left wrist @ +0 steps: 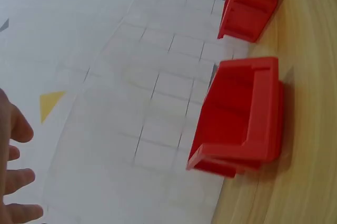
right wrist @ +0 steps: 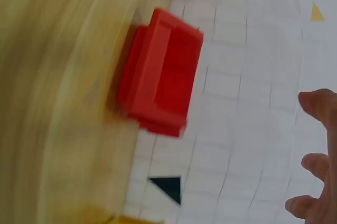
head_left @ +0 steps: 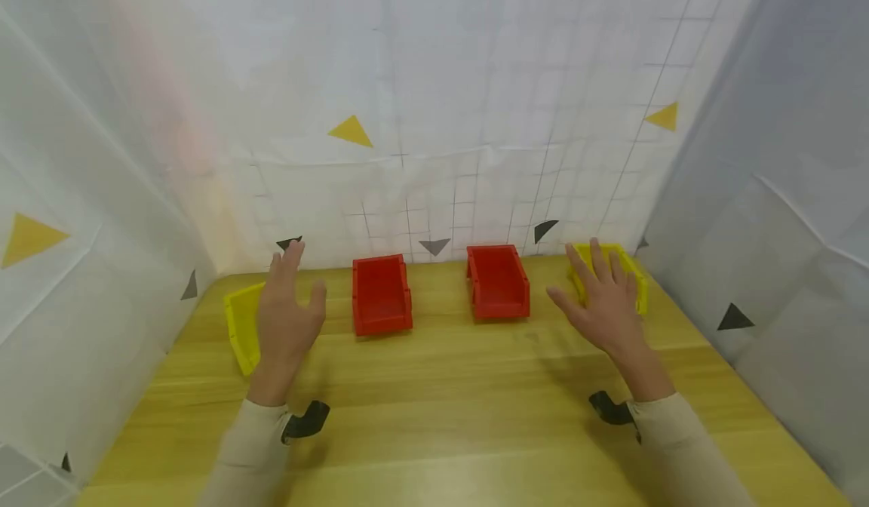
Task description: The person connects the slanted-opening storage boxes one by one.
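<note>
My left hand (head_left: 288, 324) is held in the air above the table, its fingers extended and nothing in its grasp. It partly covers a yellow bin (head_left: 242, 326) at the left. On the other side, my right hand (head_left: 607, 311) hovers with spread fingers and holds nothing. Behind it a second yellow bin (head_left: 637, 284) is partly hidden. Two red bins stand between the hands: the left red bin (head_left: 382, 296) and the right red bin (head_left: 498, 282). The left wrist view shows a red bin (left wrist: 231, 113) apart from the fingers; so does the right wrist view with a red bin (right wrist: 163, 74).
The wooden table (head_left: 434, 416) runs up to a white sheet wall (head_left: 441, 77) behind the bins. More white sheeting closes in the left side (head_left: 81, 303) and right side (head_left: 767, 228). Yellow and black triangles mark the sheets. A dark wrist mount (head_left: 308, 420) sits at the left cuff.
</note>
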A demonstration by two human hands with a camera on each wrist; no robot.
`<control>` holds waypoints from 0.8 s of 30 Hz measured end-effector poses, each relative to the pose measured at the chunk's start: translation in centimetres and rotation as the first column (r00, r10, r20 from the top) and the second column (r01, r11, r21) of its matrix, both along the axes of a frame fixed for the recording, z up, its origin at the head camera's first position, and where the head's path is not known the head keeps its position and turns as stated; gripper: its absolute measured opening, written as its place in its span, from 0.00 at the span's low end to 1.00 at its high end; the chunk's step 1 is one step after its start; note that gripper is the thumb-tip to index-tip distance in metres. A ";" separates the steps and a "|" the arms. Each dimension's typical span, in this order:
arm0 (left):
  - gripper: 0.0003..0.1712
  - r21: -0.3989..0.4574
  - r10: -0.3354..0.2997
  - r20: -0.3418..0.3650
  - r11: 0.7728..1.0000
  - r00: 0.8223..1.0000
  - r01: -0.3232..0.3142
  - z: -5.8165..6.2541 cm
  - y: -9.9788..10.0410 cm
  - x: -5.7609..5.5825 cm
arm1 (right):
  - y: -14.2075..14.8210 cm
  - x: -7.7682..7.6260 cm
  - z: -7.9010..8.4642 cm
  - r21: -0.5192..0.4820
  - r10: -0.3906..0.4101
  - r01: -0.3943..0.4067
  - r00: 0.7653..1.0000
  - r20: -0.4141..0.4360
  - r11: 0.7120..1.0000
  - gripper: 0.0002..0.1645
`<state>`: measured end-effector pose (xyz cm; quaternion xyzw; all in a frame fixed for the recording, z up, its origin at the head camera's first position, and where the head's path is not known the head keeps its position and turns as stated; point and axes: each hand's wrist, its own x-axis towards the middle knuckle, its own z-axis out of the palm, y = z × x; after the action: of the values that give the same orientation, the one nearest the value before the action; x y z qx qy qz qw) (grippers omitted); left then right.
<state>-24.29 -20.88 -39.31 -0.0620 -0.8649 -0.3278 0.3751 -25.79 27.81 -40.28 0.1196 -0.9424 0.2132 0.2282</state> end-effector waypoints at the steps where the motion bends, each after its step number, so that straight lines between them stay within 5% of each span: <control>1: 0.36 0.035 -0.009 -0.025 0.999 1.000 0.010 0.1 -0.2 0.1 | -0.5 -0.3 0.1 -0.013 0.028 -0.028 1.000 0.000 1.000 0.50; 6: 0.32 0.103 0.061 -0.033 0.993 0.998 -0.057 0.0 -2.6 0.8 | -3.9 -1.8 1.2 -0.045 0.141 -0.141 0.990 0.018 0.989 0.50; 11: 0.34 0.151 0.137 0.125 0.976 0.983 -0.155 -1.2 -6.0 1.7 | -7.3 -3.4 1.8 -0.025 0.189 -0.187 0.978 0.087 0.982 0.52; 17: 0.43 0.145 0.214 0.360 0.949 0.908 -0.281 -2.3 -9.6 2.1 | -10.7 -4.7 1.9 -0.086 0.242 -0.230 0.957 0.160 0.969 0.53; 24: 0.49 0.193 0.150 0.515 0.939 0.844 -0.285 -3.7 -11.7 2.2 | -13.1 -5.4 1.2 -0.160 0.320 -0.292 0.927 0.197 0.943 0.54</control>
<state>-22.14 -32.58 -42.99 0.1732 -0.8820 -0.3987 0.1818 -31.19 14.67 -39.04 0.2260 -0.9160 0.3182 0.0932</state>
